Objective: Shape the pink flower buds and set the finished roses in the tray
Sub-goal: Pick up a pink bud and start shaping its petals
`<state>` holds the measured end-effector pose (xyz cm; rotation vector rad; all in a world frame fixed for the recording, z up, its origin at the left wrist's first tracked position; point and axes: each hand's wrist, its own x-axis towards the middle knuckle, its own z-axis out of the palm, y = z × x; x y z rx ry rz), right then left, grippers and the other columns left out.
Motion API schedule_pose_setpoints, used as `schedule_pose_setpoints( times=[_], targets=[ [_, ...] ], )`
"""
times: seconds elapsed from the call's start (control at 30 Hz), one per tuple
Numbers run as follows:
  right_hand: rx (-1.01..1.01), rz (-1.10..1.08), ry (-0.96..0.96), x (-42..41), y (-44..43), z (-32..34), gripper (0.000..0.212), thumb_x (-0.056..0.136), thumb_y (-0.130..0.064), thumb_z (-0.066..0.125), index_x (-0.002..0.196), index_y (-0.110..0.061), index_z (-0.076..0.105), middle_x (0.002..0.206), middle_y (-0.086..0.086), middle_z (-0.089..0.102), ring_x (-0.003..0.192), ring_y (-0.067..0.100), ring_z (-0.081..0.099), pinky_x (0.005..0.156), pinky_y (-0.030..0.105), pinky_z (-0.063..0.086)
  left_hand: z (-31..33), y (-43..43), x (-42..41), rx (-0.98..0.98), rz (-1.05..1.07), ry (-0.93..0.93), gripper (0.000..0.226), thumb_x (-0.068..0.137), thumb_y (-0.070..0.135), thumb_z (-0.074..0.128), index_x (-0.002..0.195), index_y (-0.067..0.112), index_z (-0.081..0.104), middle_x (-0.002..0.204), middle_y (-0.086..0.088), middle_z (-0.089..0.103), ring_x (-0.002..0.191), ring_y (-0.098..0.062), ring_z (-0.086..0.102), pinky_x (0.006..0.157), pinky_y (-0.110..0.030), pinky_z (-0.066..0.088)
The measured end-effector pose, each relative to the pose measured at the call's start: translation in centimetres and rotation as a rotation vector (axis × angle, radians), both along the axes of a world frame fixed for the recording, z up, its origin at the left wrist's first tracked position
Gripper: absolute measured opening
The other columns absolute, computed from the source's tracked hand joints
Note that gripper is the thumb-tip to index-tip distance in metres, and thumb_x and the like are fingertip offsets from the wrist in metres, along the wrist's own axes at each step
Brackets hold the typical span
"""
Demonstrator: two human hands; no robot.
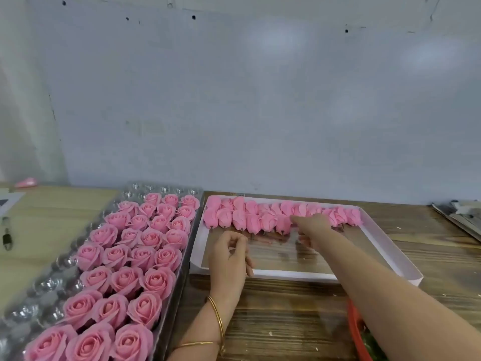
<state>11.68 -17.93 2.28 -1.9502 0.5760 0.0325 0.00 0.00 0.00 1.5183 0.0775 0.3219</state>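
Buds [239,217]: two staggered rows are seen across the upper edge of the white box [390,246], at centre right of the frame. Each bud lies down, not upright.
Long axis of buds: it runs up and down in the frame, with the closed tip toward the wall and the short dark stem end toward the person.
Right hand [315,227]: it is stretched up into the box, and one fingertip is touching the buds near the middle of the row. The lower fingers are curled and blurred, so it cannot be told whether a bud is already pinched.
Left hand [229,254]: it is held over the lower left corner of the box with the fingers loosely curled. Nothing is seen in it, and it is apart from the buds.
Nearer hand: the right one. The buds lie just above and to the left of its fingertip, so a stem end can probably be taken by a short pull toward the lower frame.
Finished roses [125,256]: they are set upright in the clear tray [52,282] at lower left, and free cups are seen along its left side.
Judged step: one bud is being picked from the row for shaping.
Bench [286,321]: wood, carrying both the box and the tray.
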Motion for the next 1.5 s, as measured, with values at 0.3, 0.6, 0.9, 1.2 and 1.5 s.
schedule_pose_setpoints(
  times=[0.3, 0.6, 0.9, 1.2, 1.5],
  targets=[
    [-0.187, 0.004, 0.058, 0.6, 2.2, -0.5, 0.037, 0.083, -0.02, 0.068, 0.094, -0.009, 0.035, 0.076, 0.004, 0.044, 0.078, 0.019, 0.05, 0.075, 0.031, 0.048, -0.2, -0.3, 0.1, 0.056, 0.018, -0.011, 0.014, 0.097, 0.011, 0.053, 0.085, 0.01, 0.06, 0.067, -0.01, 0.058, 0.041, -0.014, 0.052, 0.041, -0.023, 0.044],
    [-0.207, 0.039, 0.069, 1.1, 2.4, -0.7, 0.031, 0.081, -0.017, 0.071, 0.071, -0.012, 0.041, 0.075, 0.004, 0.048, 0.072, 0.017, 0.054, 0.063, 0.023, 0.048, -0.4, -0.4, 0.3, 0.078, 0.016, -0.021, 0.012, 0.097, 0.011, 0.054, 0.087, 0.008, 0.06, 0.075, -0.02, 0.06, 0.039, -0.01, 0.051, 0.041, -0.022, 0.044],
    [-0.187, -0.066, 0.04, 0.8, 1.8, -0.7, 0.04, 0.076, -0.012, 0.072, 0.102, -0.004, 0.042, 0.083, 0.009, 0.052, 0.085, 0.024, 0.056, 0.081, 0.035, 0.055, -0.4, -0.3, 0.4, 0.071, 0.017, -0.025, 0.012, 0.097, 0.011, 0.054, 0.087, 0.009, 0.06, 0.07, -0.014, 0.06, 0.038, -0.01, 0.051, 0.04, -0.022, 0.044],
    [-0.084, -0.135, -0.03, 0.3, 0.7, -1.0, 0.036, 0.072, -0.013, 0.075, 0.101, 0.0, 0.058, 0.103, 0.017, 0.06, 0.088, 0.029, 0.065, 0.079, 0.042, 0.06, -0.4, -0.3, 0.2, 0.084, 0.017, -0.025, 0.012, 0.096, 0.009, 0.054, 0.086, 0.008, 0.06, 0.061, -0.007, 0.058, 0.037, -0.013, 0.051, 0.04, -0.022, 0.043],
    [-0.047, -0.197, -0.322, -1.2, 1.5, 1.1, 0.032, 0.08, -0.014, 0.069, 0.054, -0.009, 0.052, 0.055, 0.005, 0.052, 0.051, 0.016, 0.049, 0.043, 0.016, 0.037, -0.2, -0.2, 0.1, 0.046, 0.004, -0.018, 0.011, 0.096, 0.009, 0.053, 0.088, 0.008, 0.06, 0.071, -0.01, 0.058, 0.044, -0.014, 0.057, 0.041, -0.026, 0.048]
  ],
)
